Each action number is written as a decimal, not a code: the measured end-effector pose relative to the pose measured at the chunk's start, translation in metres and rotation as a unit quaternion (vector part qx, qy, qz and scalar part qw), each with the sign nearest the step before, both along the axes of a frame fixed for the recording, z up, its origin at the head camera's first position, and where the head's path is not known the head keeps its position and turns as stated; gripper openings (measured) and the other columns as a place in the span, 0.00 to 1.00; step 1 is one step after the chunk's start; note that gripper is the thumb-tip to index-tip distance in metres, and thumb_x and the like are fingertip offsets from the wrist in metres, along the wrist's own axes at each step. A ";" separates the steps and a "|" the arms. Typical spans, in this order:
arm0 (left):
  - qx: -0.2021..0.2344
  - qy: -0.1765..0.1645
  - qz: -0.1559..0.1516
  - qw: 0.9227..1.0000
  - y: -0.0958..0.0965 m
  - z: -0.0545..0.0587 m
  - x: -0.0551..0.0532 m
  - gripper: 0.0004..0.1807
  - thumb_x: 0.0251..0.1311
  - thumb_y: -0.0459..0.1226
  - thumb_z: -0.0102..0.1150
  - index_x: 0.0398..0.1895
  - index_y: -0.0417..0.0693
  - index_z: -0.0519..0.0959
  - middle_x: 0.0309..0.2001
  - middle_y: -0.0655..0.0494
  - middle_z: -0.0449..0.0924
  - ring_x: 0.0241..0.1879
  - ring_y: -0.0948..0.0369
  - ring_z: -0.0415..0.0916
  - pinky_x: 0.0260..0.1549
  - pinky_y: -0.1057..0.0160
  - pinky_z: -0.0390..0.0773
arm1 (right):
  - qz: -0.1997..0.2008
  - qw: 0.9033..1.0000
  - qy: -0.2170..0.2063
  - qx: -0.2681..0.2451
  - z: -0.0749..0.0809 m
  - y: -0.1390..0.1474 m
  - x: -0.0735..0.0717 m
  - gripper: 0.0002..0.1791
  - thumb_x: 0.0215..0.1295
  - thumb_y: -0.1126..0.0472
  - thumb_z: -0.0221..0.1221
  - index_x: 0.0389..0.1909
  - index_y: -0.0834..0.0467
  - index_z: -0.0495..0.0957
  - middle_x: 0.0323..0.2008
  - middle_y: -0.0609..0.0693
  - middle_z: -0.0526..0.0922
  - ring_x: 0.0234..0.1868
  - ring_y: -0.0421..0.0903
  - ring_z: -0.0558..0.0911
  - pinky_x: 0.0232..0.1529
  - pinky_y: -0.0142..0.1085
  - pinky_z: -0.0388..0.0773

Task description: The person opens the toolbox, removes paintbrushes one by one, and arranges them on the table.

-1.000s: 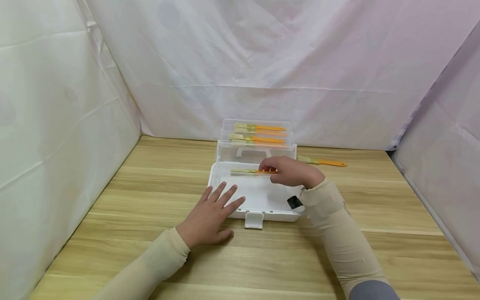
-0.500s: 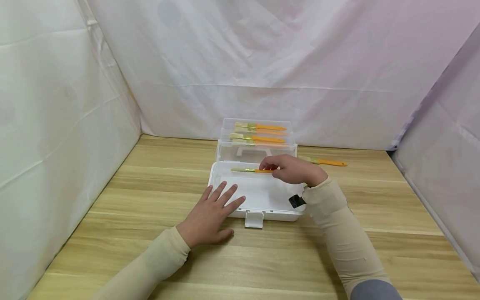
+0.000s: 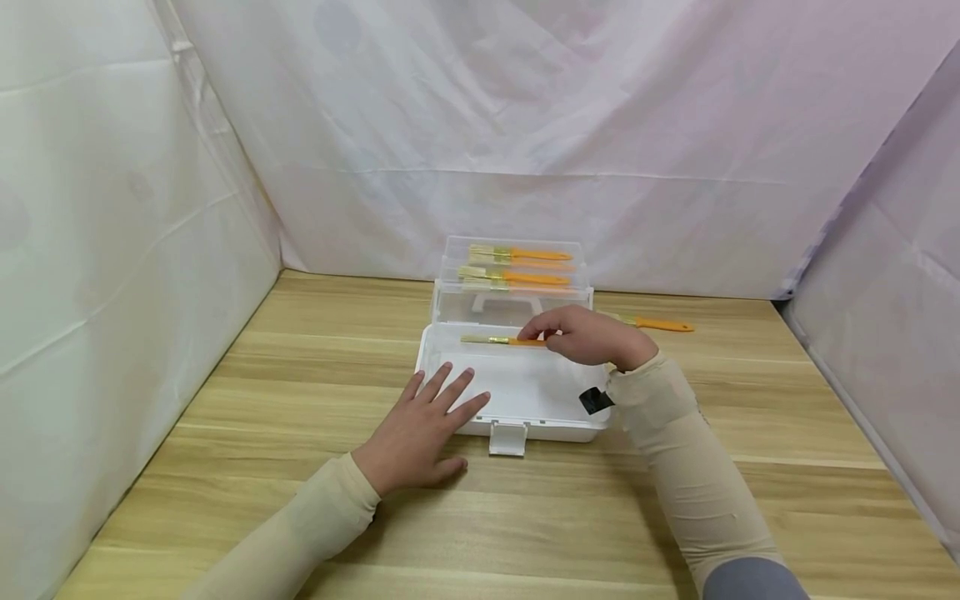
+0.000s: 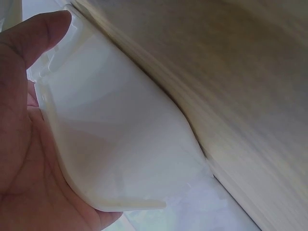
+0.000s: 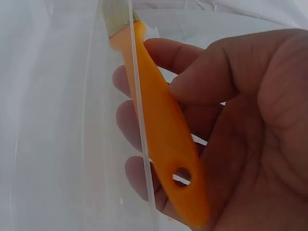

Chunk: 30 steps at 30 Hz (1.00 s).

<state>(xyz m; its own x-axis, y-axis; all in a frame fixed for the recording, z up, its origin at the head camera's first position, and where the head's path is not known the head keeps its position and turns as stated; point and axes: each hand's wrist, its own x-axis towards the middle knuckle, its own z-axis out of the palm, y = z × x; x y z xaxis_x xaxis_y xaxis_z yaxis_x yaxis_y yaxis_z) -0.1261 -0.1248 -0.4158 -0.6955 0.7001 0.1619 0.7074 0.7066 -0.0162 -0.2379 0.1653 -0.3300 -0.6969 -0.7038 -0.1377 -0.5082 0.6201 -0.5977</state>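
Observation:
My right hand (image 3: 581, 335) holds a paintbrush (image 3: 498, 340) by its orange handle, over the far side of the open white storage box (image 3: 555, 429). In the right wrist view, thumb and fingers pinch that orange handle (image 5: 166, 115) beside a clear plastic wall (image 5: 139, 106), with some fingertips seen through the plastic. My left hand (image 3: 420, 433) rests with fingers spread on the box's front left corner. The left wrist view shows its palm (image 4: 24, 159) against the white box wall (image 4: 115, 115), thumb at the rim.
Behind the box base, raised clear trays (image 3: 442, 271) carry an upper paintbrush (image 3: 540, 256) and a lower paintbrush (image 3: 536, 279). Another paintbrush (image 3: 663, 325) lies on the wooden table (image 3: 750, 400) to the right. A latch (image 3: 508, 439) hangs at the box front. Cloth walls (image 3: 525, 100) enclose the table.
My right hand has shifted slightly up and to the right, while the held paintbrush stays almost where it was. The left hand has not moved.

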 end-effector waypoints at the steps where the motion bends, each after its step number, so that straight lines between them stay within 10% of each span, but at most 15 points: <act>1: 0.000 0.000 0.000 1.000 0.000 0.000 0.000 0.48 0.53 0.59 0.65 0.77 0.60 0.59 0.77 0.47 0.53 0.75 0.42 0.48 0.66 0.35 0.52 | 0.003 1.000 0.004 0.003 0.000 0.000 0.000 0.23 0.68 0.72 0.47 0.56 0.53 0.82 0.52 0.50 0.82 0.53 0.48 0.78 0.56 0.49 0.74; 30: -0.003 0.008 -0.003 1.000 -0.001 0.001 0.000 0.48 0.53 0.59 0.65 0.77 0.59 0.60 0.76 0.47 0.55 0.74 0.42 0.49 0.66 0.35 0.53 | 0.020 0.996 0.076 0.047 -0.003 -0.005 0.001 0.21 0.65 0.75 0.51 0.55 0.57 0.79 0.50 0.49 0.80 0.48 0.48 0.78 0.52 0.46 0.76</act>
